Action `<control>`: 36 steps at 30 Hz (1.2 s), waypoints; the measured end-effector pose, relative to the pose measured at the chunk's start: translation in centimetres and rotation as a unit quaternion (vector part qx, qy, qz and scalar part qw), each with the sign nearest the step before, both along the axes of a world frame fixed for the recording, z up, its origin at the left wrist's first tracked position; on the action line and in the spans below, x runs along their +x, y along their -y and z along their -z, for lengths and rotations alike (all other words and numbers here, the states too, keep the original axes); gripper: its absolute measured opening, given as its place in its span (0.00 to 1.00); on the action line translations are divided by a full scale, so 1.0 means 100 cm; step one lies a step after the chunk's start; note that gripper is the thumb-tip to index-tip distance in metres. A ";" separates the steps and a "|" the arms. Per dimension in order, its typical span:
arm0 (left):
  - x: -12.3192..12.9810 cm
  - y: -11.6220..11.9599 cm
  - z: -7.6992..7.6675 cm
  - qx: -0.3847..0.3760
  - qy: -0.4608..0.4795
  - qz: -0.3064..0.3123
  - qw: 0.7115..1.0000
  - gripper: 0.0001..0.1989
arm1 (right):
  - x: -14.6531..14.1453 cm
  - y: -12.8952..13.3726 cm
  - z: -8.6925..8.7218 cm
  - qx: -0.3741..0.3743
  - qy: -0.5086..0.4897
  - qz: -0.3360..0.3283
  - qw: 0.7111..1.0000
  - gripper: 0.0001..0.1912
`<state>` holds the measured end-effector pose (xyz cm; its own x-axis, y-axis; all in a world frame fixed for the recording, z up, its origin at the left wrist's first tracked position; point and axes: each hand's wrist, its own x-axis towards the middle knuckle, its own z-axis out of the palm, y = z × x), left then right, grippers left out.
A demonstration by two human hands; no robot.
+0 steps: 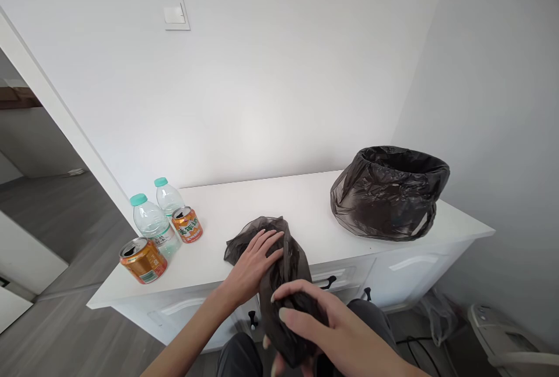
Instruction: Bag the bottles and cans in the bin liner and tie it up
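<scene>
A thin black plastic bag (pixel 286 260) lies over the front edge of the white cabinet top and hangs down toward my lap. My left hand (pixel 257 257) rests on its upper part with the fingers stretched out flat. Lower down, my right hand (pixel 318 319) is curled round the gathered end, thumb and fingers on either side of the plastic. To the right stands a bin lined with another black bag (pixel 388 196), its mouth facing up. Its bag hangs loosely over the outside.
At the left end of the cabinet top (pixel 244 196) stand two clear bottles with green caps (pixel 151 219) (pixel 168 195) and two opened orange cans (pixel 144 260) (pixel 187 224). Black handles (pixel 327 282) stick out from the cabinet front. A wall rises behind. A pale appliance (pixel 502 330) sits on the floor at right.
</scene>
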<state>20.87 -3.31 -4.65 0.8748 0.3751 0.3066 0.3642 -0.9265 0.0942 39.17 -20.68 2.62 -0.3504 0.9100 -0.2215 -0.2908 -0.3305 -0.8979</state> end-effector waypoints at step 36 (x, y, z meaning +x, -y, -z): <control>-0.037 0.020 0.028 -0.265 0.254 -0.217 0.905 0.12 | 0.048 -0.129 0.047 0.398 0.401 -0.064 0.823 0.28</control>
